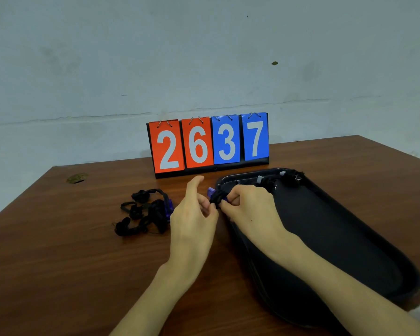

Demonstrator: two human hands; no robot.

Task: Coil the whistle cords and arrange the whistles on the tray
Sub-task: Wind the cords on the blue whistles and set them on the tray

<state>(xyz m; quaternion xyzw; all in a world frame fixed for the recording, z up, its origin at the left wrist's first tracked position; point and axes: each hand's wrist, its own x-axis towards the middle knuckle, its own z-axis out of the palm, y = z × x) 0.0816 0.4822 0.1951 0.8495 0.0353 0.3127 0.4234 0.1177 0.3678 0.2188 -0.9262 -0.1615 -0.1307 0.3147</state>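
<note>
A blue whistle (212, 191) with a black cord wound round it is held between both hands at the left rim of the black tray (337, 229). My right hand (245, 204) grips the whistle and its cord bundle. My left hand (194, 212) pinches the cord end with thumb and middle fingers, its forefinger raised. On the table to the left lies a tangled pile of black cords (143, 218) with another blue whistle (168, 207) in it. Grey whistles with coiled cords (280, 179) lie in the tray's far corner.
A flip scoreboard (209, 144) reading 2637 stands at the back of the wooden table (83, 263), against a pale wall. A round cable hole (77, 178) sits at the table's far left. The table's right edge runs just beyond the tray.
</note>
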